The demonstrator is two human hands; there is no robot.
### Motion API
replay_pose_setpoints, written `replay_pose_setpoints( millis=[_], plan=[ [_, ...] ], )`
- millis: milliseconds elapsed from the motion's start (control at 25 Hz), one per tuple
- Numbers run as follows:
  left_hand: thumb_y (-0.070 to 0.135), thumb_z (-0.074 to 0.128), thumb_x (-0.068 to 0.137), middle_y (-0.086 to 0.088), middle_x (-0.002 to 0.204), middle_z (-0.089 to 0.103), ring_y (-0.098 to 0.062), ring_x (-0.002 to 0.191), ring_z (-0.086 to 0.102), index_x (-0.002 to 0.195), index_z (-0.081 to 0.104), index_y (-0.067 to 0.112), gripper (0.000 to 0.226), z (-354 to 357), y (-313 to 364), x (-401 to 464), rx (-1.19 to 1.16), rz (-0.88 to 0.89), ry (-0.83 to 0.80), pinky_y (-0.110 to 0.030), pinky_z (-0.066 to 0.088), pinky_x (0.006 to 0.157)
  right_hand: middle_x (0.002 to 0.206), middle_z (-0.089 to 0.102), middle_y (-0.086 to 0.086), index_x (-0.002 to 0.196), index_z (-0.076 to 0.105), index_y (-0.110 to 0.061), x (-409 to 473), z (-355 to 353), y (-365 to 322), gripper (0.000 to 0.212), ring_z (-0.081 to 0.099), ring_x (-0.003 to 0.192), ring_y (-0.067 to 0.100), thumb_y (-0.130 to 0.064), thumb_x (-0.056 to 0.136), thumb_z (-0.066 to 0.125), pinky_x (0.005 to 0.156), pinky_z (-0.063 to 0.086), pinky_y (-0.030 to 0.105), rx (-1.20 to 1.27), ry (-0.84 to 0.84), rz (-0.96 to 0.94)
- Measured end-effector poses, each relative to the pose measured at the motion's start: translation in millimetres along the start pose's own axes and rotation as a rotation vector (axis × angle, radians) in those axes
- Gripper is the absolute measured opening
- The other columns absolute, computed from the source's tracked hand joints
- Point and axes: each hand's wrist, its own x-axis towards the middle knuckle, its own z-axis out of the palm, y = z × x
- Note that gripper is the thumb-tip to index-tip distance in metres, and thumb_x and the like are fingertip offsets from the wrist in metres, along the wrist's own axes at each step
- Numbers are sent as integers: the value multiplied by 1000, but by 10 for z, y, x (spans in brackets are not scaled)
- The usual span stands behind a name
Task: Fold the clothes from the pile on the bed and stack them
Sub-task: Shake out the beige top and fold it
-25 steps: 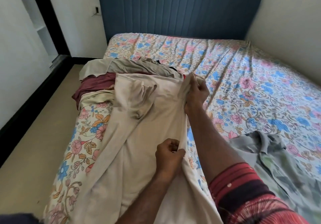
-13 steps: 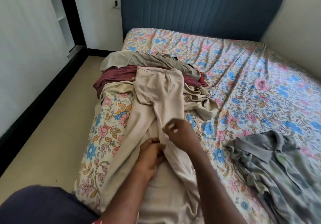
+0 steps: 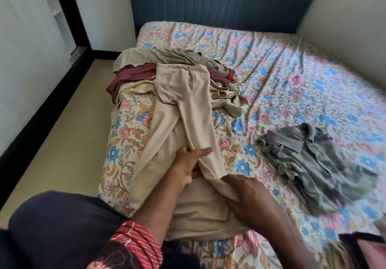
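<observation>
2 hands, left hand (image 3: 189,165) and right hand (image 3: 244,193), pinch folds of the long beige cotton garment (image 3: 188,110) at lower centre. It looks mid-fold; next, probably, flatten and double it.

Both hands grip a beige garment (image 3: 188,110) lying on the floral bed (image 3: 292,76): left hand (image 3: 188,164) holds a fold, right hand (image 3: 246,195) pinches the near edge. Pile (image 3: 167,68) lies far left; grey shirt (image 3: 313,164) lies right.

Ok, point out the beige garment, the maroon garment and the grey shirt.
beige garment (image 3: 183,93): head view, upper flat part.
maroon garment (image 3: 133,76): head view, exposed left fold.
grey shirt (image 3: 313,164): head view, crumpled middle.
</observation>
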Motion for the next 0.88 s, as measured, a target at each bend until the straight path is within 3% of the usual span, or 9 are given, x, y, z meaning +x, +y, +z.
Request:
replay_pose_setpoints(
  millis=[120, 280, 400, 520, 600, 720, 800, 880],
  plan=[
    [-10, 72, 79, -18, 88, 72, -29, 73, 69, 107, 65, -5, 29, -100, -38, -183, -41, 44, 23, -38, 60, 68, 108, 68, -7, 124, 64, -29, -83, 98, -435, 30, 67, 94, 19, -29, 94, 60, 83, 53, 35, 56, 164, -53],
    [-14, 55, 86, -30, 96, 70, -32, 76, 68, 108, 67, -11, 25, -622, 9, -381, -41, 29, 69, -39, 59, 68, 113, 69, -8, 130, 62, -32, -174, 352, -1000, 41, 66, 101, 16, -43, 91, 66, 89, 51, 33, 100, -64, -244],
    [-8, 65, 87, -19, 91, 74, -30, 75, 70, 112, 68, -1, 26, -880, -154, -682, 171, -22, 22, -39, 61, 65, 96, 74, -12, 114, 71, -31, -161, 301, -904, 28, 66, 81, 2, -48, 93, 68, 80, 51, 22, 232, -15, -140],
    [-4, 77, 80, -14, 102, 76, -35, 89, 74, 112, 64, 12, 38, -973, -275, -869, 368, -11, 12, -55, 62, 74, 90, 73, -16, 110, 73, -30, -36, 246, -473, 15, 66, 71, -5, -36, 97, 68, 74, 56, 19, 218, 97, 13],
    [-5, 78, 81, -16, 105, 73, -31, 87, 73, 111, 60, 13, 38, -1003, -251, -992, 468, 33, 29, -48, 63, 71, 96, 70, -17, 111, 74, -31, 27, 196, -147, 17, 65, 80, -6, -22, 97, 69, 81, 59, 26, 171, 108, 14],
    [2, 73, 90, -19, 90, 74, -28, 70, 72, 108, 59, 10, 24, -1245, -87, -1158, 564, 233, 11, -42, 61, 64, 139, 60, -15, 124, 68, -40, 29, 220, 230, 48, 58, 121, 2, -7, 90, 71, 112, 47, 36, 85, -7, -86],
    [7, 66, 96, -8, 93, 74, -24, 77, 73, 107, 64, 17, 15, -1636, 88, -1113, 971, 548, 56, -46, 62, 73, 162, 34, -19, 137, 59, -47, 41, 324, 330, 62, 35, 146, 4, -10, 88, 71, 123, 29, 44, 44, -118, -168],
    [8, 60, 98, 2, 129, 61, -18, 116, 61, 130, 60, 35, 42, -2014, 186, -978, 1728, 744, 63, -43, 54, 95, 168, 12, -23, 145, 49, -53, 102, 467, 376, 67, 5, 156, 0, -21, 89, 69, 126, 13, 49, -12, -227, -283]
  ],
)
